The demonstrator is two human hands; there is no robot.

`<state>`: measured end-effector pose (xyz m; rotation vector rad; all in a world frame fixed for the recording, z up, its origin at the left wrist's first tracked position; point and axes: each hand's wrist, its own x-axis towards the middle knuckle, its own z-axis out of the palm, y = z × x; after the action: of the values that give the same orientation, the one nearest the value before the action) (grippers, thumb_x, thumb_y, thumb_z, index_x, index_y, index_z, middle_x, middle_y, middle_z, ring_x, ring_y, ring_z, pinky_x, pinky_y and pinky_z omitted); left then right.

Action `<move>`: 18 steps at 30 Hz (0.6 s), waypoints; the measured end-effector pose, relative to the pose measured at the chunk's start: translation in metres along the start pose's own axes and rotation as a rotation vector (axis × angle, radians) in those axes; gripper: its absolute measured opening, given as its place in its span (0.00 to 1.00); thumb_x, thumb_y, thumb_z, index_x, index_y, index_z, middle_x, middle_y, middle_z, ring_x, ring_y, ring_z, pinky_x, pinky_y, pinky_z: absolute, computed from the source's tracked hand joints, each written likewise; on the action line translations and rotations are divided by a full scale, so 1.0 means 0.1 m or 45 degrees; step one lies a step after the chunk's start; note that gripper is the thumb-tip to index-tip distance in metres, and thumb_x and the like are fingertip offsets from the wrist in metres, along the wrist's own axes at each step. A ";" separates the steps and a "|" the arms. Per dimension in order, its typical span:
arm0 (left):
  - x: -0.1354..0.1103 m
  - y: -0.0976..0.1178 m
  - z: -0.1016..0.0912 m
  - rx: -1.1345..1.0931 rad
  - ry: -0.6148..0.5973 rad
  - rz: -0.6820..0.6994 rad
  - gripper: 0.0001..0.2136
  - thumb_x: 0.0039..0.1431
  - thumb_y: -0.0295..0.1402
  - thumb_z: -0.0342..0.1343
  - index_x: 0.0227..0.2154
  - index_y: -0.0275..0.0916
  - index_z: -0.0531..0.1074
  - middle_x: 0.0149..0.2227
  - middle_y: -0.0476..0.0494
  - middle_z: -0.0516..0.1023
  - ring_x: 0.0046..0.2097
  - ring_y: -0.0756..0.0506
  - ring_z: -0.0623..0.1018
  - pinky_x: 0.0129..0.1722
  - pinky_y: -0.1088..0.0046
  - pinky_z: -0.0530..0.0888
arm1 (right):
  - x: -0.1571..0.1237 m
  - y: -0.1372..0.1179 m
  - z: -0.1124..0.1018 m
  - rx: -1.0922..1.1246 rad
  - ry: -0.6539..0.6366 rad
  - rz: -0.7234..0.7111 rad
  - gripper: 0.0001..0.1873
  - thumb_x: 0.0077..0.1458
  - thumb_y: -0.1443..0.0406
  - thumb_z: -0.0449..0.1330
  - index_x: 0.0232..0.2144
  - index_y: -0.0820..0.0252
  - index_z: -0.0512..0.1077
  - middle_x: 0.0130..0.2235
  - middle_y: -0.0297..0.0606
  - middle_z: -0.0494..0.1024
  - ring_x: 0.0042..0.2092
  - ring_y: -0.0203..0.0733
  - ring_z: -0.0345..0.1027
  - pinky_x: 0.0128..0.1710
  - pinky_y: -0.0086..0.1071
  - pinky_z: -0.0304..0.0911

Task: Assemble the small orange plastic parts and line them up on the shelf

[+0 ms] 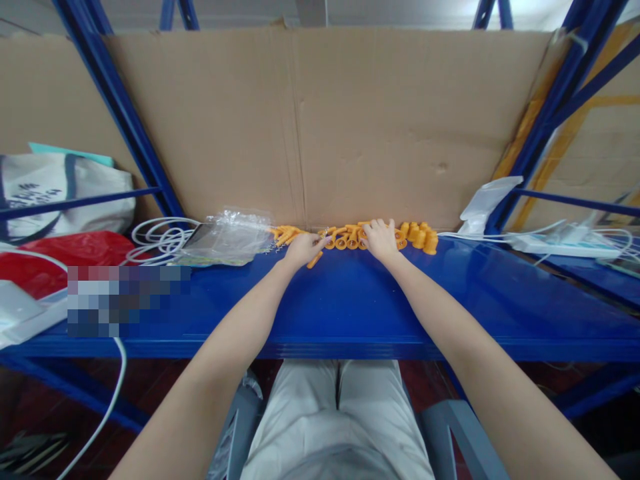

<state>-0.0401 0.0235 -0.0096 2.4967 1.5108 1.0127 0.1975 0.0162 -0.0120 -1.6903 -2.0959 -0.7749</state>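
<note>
A row of small orange plastic pieces [341, 243], several with round, hollow ends facing me, lies along the foot of the cardboard. My left hand [301, 249] is at the row's left part, thumb and fingers drawn together; what lies between the fingertips is too small to make out. Just below them is a short orange stick-like piece [315, 260]. My right hand [381, 239] rests on top of the row, fingers spread over the pieces and partly hiding them. To its right stand several orange cup-like pieces [421, 235]. More thin orange pieces [286, 235] with small metal bits lie left of my left hand.
Clear plastic bags [227, 239] and a coiled white cable [160, 239] lie left on the blue table [345, 300]. A cardboard sheet [380, 120] closes off the back. White power strip [565, 245] and crumpled white plastic [487, 203] are at right. Blue posts [125, 113] frame the sides.
</note>
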 end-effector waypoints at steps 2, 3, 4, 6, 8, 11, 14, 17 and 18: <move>0.00 0.00 0.00 -0.006 -0.026 -0.009 0.26 0.64 0.50 0.52 0.14 0.41 0.60 0.16 0.51 0.62 0.24 0.49 0.64 0.27 0.71 0.55 | 0.01 -0.01 0.01 -0.003 -0.006 0.010 0.19 0.66 0.64 0.56 0.56 0.65 0.75 0.54 0.58 0.77 0.58 0.60 0.65 0.61 0.59 0.53; 0.00 0.00 0.01 -0.012 -0.036 -0.010 0.26 0.64 0.50 0.53 0.14 0.41 0.60 0.16 0.51 0.62 0.24 0.49 0.64 0.27 0.71 0.54 | 0.01 -0.01 0.02 0.002 -0.012 0.015 0.19 0.66 0.64 0.56 0.55 0.64 0.75 0.55 0.58 0.77 0.58 0.60 0.65 0.61 0.60 0.53; 0.00 0.00 0.01 -0.019 -0.043 -0.008 0.27 0.64 0.50 0.53 0.14 0.41 0.59 0.16 0.51 0.62 0.23 0.49 0.64 0.28 0.71 0.54 | 0.01 -0.02 0.03 0.011 -0.022 0.019 0.19 0.66 0.64 0.56 0.55 0.63 0.76 0.55 0.57 0.77 0.58 0.60 0.65 0.62 0.61 0.52; 0.01 0.00 0.02 -0.028 -0.052 0.004 0.27 0.64 0.50 0.53 0.14 0.41 0.60 0.17 0.51 0.62 0.24 0.49 0.65 0.28 0.71 0.55 | 0.02 -0.01 0.06 0.035 -0.035 0.030 0.20 0.66 0.63 0.56 0.56 0.62 0.75 0.54 0.56 0.77 0.58 0.61 0.65 0.62 0.63 0.51; 0.01 -0.01 0.03 -0.025 -0.055 0.019 0.26 0.65 0.50 0.53 0.14 0.41 0.61 0.17 0.51 0.63 0.24 0.49 0.65 0.28 0.71 0.55 | 0.02 0.00 0.10 0.058 -0.033 0.039 0.21 0.65 0.63 0.56 0.58 0.61 0.74 0.55 0.55 0.77 0.59 0.61 0.66 0.63 0.64 0.50; 0.01 -0.03 0.04 -0.008 -0.047 0.037 0.27 0.65 0.50 0.53 0.15 0.40 0.62 0.17 0.50 0.65 0.24 0.49 0.66 0.27 0.72 0.55 | 0.00 0.03 0.13 0.093 -0.017 0.049 0.23 0.65 0.61 0.57 0.60 0.62 0.71 0.57 0.56 0.76 0.60 0.61 0.65 0.64 0.65 0.49; 0.01 -0.04 0.05 0.008 -0.044 0.043 0.27 0.65 0.51 0.52 0.15 0.40 0.62 0.17 0.50 0.65 0.24 0.50 0.66 0.26 0.73 0.54 | -0.02 0.09 0.11 0.156 0.008 0.050 0.26 0.64 0.60 0.58 0.62 0.62 0.69 0.59 0.57 0.75 0.62 0.62 0.64 0.65 0.66 0.49; 0.02 -0.06 0.05 0.018 -0.049 0.062 0.27 0.65 0.52 0.51 0.16 0.40 0.62 0.17 0.50 0.66 0.23 0.50 0.67 0.26 0.73 0.55 | 0.00 0.19 0.05 0.241 0.066 0.085 0.26 0.65 0.59 0.56 0.63 0.61 0.68 0.61 0.57 0.73 0.64 0.62 0.63 0.65 0.66 0.49; 0.02 -0.06 0.05 0.021 -0.051 0.071 0.27 0.66 0.53 0.51 0.16 0.40 0.63 0.17 0.50 0.67 0.24 0.50 0.67 0.26 0.73 0.56 | 0.02 0.24 0.01 0.271 0.103 0.117 0.26 0.65 0.60 0.55 0.63 0.61 0.68 0.61 0.57 0.73 0.64 0.61 0.63 0.64 0.66 0.49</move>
<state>-0.0414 0.0298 -0.0149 2.5680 1.4526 0.9549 0.2199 0.0221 -0.0070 -1.6009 -1.9550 -0.5613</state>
